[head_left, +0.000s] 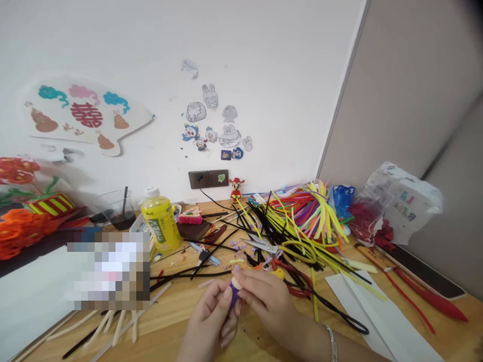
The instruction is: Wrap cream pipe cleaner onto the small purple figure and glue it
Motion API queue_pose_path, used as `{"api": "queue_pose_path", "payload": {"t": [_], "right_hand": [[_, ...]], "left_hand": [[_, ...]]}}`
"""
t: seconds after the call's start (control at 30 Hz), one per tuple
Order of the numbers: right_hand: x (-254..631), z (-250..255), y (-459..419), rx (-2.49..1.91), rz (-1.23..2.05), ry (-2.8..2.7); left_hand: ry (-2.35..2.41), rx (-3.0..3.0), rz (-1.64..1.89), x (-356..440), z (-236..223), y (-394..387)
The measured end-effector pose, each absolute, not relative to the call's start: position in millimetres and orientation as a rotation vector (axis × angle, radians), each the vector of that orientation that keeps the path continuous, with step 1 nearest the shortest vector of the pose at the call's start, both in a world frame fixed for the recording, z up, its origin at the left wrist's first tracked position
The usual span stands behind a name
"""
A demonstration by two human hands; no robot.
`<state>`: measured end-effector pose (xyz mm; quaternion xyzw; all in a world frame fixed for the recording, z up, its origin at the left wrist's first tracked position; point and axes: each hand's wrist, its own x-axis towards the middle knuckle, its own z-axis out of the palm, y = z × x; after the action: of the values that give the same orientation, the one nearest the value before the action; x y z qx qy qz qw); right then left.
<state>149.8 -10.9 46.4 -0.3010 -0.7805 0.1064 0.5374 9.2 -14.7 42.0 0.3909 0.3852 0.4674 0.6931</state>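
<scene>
Both hands meet low in the middle of the wooden table point(181, 306). My left hand point(209, 322) is closed around a small purple pipe-cleaner piece point(234, 296) with a pale tip. My right hand point(266, 299), a bracelet on its wrist, pinches the top of the same piece from the right. Just beyond the fingers lie small purple and yellow scraps point(237, 251) and a pair of scissors point(264, 246).
A heap of black, yellow and coloured pipe cleaners point(302, 221) covers the table behind. A yellow drink bottle point(160, 221) and a plastic cup point(118, 208) stand at the left. White paper sheets point(362, 306) and a plastic bag point(392, 201) lie to the right. Stickers dot the wall.
</scene>
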Motion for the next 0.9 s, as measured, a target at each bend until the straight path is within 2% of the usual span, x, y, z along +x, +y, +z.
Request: {"api": "queue_pose_path", "payload": {"t": [0.2,0.37,0.6,0.9], "right_hand": [[145,45,-9,-0.784,0.428,-1.722],[136,44,-8,-0.860,0.632,-1.489],[127,32,-8,-0.751,1.157,-1.182],[134,40,-8,-0.708,1.049,-1.272]], "left_hand": [[1.134,1.463,1.286,8,26,-19],[1.269,1.670,1.229,3,18,-14],[1.244,1.418,1.377,11,35,-23],[0.874,1.002,1.215,11,39,-24]]}}
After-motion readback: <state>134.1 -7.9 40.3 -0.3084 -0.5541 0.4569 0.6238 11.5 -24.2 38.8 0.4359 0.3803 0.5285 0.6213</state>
